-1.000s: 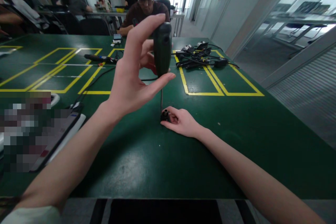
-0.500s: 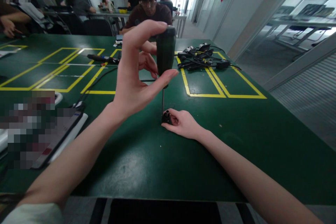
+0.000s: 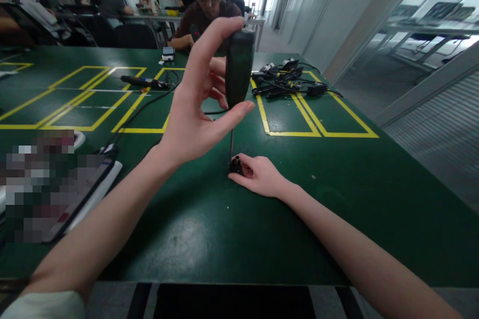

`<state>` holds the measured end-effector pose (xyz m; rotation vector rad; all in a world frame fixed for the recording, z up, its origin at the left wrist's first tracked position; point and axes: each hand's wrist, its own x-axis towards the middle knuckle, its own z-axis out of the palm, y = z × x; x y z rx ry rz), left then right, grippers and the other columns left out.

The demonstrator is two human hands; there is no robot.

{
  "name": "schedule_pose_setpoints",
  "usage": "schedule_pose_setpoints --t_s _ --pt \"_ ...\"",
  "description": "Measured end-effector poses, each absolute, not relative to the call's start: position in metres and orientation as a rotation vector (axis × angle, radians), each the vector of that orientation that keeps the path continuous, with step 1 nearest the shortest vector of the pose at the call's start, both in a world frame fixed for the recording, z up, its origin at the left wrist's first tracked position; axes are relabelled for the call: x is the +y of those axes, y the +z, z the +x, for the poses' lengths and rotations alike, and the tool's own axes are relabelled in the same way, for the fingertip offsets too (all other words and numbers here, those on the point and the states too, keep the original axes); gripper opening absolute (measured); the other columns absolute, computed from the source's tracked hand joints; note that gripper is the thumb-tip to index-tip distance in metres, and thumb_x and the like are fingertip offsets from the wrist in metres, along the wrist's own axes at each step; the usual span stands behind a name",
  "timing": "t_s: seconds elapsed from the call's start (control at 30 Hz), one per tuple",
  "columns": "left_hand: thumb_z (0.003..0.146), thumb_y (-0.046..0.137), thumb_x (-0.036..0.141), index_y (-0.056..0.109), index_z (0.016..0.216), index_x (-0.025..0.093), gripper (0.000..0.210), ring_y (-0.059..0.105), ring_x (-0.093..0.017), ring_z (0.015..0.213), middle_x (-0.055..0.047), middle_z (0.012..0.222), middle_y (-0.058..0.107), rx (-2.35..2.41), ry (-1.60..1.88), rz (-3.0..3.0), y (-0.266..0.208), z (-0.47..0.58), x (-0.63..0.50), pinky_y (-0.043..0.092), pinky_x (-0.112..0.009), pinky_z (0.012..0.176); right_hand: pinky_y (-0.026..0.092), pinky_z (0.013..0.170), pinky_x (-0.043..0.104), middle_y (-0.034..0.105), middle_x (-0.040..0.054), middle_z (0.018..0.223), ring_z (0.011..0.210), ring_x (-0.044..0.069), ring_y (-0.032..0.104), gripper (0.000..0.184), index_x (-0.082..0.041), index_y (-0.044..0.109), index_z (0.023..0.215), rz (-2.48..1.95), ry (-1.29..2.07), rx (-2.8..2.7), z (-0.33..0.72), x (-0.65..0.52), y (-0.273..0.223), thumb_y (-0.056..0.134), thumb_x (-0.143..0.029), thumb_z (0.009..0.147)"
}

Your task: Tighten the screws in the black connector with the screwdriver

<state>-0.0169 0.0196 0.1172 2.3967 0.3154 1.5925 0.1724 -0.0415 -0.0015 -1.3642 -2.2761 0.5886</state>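
My left hand (image 3: 198, 94) is closed around the dark handle of a screwdriver (image 3: 239, 67), held upright in front of me. One fingertip rests near the top of the handle and the thumb presses low on its side. The thin shaft runs straight down to a small black part (image 3: 235, 165) with a round metal-rimmed opening on top. My right hand (image 3: 262, 175) pinches this part from the right and holds it against the green table (image 3: 209, 244). Where the screwdriver tip meets the part is too small to make out.
Black cables and adapters (image 3: 288, 79) lie heaped at the back right. A dark-handled tool with a cord (image 3: 144, 81) lies at the back left. A tablet-like device (image 3: 86, 194) lies by my left forearm. A person (image 3: 207, 12) sits across the table.
My left hand has tilted the screwdriver handle slightly and its upper finger has moved up and right. My right hand keeps its hold on the part. The view has shifted a little.
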Motion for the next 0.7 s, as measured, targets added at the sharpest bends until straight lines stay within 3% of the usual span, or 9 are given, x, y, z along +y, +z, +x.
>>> schedule_pose_setpoints --t_s 0.1,0.23,0.33,0.47,0.7 --pt "0.094 0.075 0.032 0.043 0.152 0.039 0.067 0.072 -0.019 0.102 -0.006 0.131 0.064 0.272 1.569 2.389 0.119 -0.017 0.013 0.067 -0.031 0.079 0.028 0.059 0.025 0.053 -0.0059 0.061 0.053 0.011 0.048 0.029 -0.021 0.051 0.083 -1.359 0.603 -2.268 0.172 -0.041 -0.001 0.066 -0.041 0.098" --pt "0.100 0.063 0.023 0.052 0.143 0.034 0.046 0.072 -0.022 0.119 -0.003 0.139 0.062 0.273 1.613 2.348 0.124 -0.015 0.001 0.066 -0.040 0.096 0.028 0.059 0.025 0.054 -0.0057 0.062 0.054 0.011 0.048 0.028 -0.021 0.052 0.084 -1.361 0.604 -2.268 0.173 -0.041 -0.001 0.067 -0.041 0.097" --pt "0.101 0.063 0.021 0.053 0.139 0.032 0.041 0.073 -0.022 0.115 -0.002 0.132 0.064 0.270 1.652 2.333 0.126 -0.015 -0.001 0.067 -0.037 0.090 0.029 0.059 0.025 0.054 -0.0056 0.061 0.053 0.011 0.049 0.029 -0.021 0.053 0.083 -1.367 0.591 -2.271 0.174 -0.041 -0.002 0.067 -0.042 0.097" --pt "0.096 0.073 0.037 0.051 0.139 0.033 0.049 0.075 -0.018 0.098 -0.002 0.118 0.066 0.265 1.714 2.332 0.121 -0.017 0.007 0.065 -0.026 0.071 0.029 0.059 0.025 0.054 -0.0054 0.061 0.054 0.012 0.051 0.027 -0.020 0.056 0.086 -1.367 0.587 -2.275 0.174 -0.041 -0.002 0.066 -0.042 0.097" --pt "0.089 0.079 0.046 0.052 0.139 0.035 0.058 0.071 -0.018 0.094 -0.007 0.131 0.064 0.360 1.783 2.303 0.114 -0.019 0.017 0.061 -0.027 0.063 0.029 0.060 0.025 0.056 -0.0047 0.063 0.055 0.012 0.052 0.025 -0.019 0.060 0.090 -1.379 0.605 -2.267 0.174 -0.042 0.000 0.067 -0.042 0.097"
